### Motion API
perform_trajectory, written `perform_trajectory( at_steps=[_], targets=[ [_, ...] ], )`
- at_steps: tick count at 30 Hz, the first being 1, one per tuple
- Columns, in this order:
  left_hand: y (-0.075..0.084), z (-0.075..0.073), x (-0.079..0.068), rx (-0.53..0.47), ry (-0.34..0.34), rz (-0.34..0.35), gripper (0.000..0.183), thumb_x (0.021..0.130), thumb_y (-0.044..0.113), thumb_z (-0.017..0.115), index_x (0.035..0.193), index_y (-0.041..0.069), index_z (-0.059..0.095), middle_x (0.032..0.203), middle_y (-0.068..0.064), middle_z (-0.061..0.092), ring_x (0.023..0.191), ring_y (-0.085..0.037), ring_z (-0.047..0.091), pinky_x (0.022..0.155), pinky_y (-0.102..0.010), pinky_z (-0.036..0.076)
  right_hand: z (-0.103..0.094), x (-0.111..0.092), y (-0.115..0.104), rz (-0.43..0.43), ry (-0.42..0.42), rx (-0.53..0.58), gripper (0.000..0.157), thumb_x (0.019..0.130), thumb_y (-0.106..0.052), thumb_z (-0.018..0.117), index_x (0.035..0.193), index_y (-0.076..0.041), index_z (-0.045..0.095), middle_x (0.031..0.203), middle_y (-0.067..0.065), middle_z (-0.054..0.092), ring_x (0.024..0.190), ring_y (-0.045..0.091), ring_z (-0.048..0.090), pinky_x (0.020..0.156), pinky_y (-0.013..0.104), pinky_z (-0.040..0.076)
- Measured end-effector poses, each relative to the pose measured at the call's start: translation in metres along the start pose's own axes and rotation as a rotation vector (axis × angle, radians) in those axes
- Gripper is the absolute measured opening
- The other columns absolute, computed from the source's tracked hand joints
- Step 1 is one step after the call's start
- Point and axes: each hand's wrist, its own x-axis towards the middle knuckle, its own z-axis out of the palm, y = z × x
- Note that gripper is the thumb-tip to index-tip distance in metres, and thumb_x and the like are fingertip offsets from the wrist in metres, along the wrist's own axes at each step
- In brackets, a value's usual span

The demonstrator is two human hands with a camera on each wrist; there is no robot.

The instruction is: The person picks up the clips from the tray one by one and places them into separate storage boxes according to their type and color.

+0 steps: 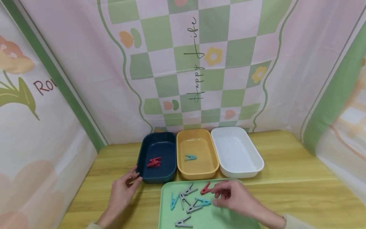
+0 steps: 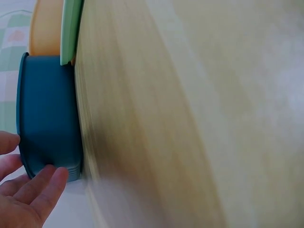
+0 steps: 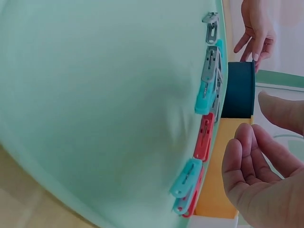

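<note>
Left hand [image 1: 123, 188] had loosely spread fingers against the navy bin [image 1: 158, 178], right hand [image 1: 235, 195] just kinda hovered near a red clothespin [image 1: 204, 189] on the green tray [image 1: 226, 219], thumb and fingertips apart.

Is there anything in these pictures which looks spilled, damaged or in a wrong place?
Nothing stands out: no spill or damage shows. The navy box holds red clips, the yellow box a blue clip. Clips on the green tray lie scattered, some overlapping, but none looks broken.

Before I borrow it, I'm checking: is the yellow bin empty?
Not empty: the head view shows a blue clip inside the yellow bin.
</note>
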Motion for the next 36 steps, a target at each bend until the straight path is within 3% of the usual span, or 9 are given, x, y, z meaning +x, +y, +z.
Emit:
perform_trajectory(
  at_steps=[13, 18, 25, 36],
  targets=[
    [0.002, -0.002, 0.003, 0.000, 0.000, -0.006, 0.021, 0.083, 0.009, 0.073, 0.104, 0.003, 0.069, 0.132, -0.008, 0.056, 0.101, -0.024, 0.065, 0.073, -0.023, 0.057, 0.013, -0.001, -0.002, -0.010, -0.046, -0.010, 0.026, 0.074, -0.026, 0.082, 0.093, -0.011, 0.073, 0.075, -0.007, 0.065, 0.065, 0.006, 0.058, 0.053, 0.023, 0.052],
    [0.002, -0.002, 0.003, -0.008, -0.007, -0.006, 0.022, 0.083, 0.008, 0.074, 0.103, 0.003, 0.069, 0.132, -0.010, 0.056, 0.101, -0.025, 0.065, 0.073, -0.024, 0.057, 0.017, 0.000, 0.000, -0.026, -0.091, 0.005, 0.026, 0.074, -0.024, 0.082, 0.094, -0.010, 0.072, 0.077, -0.006, 0.065, 0.065, 0.006, 0.059, 0.055, 0.022, 0.053],
    [0.001, -0.002, 0.002, -0.003, -0.007, -0.001, 0.021, 0.083, 0.007, 0.073, 0.103, 0.003, 0.069, 0.132, -0.010, 0.056, 0.100, -0.024, 0.065, 0.072, -0.022, 0.057, 0.023, 0.005, 0.001, -0.026, -0.083, 0.029, 0.028, 0.074, -0.020, 0.082, 0.098, -0.008, 0.072, 0.087, 0.000, 0.069, 0.065, 0.006, 0.059, 0.055, 0.022, 0.053],
    [0.003, -0.002, 0.000, 0.005, -0.022, -0.028, 0.021, 0.084, 0.010, 0.072, 0.104, 0.004, 0.068, 0.133, -0.009, 0.055, 0.103, -0.026, 0.064, 0.073, -0.023, 0.057, 0.031, 0.009, 0.002, -0.004, -0.112, 0.035, 0.030, 0.074, -0.021, 0.082, 0.100, -0.010, 0.072, 0.085, -0.002, 0.068, 0.067, 0.007, 0.059, 0.058, 0.021, 0.052]
  ],
)
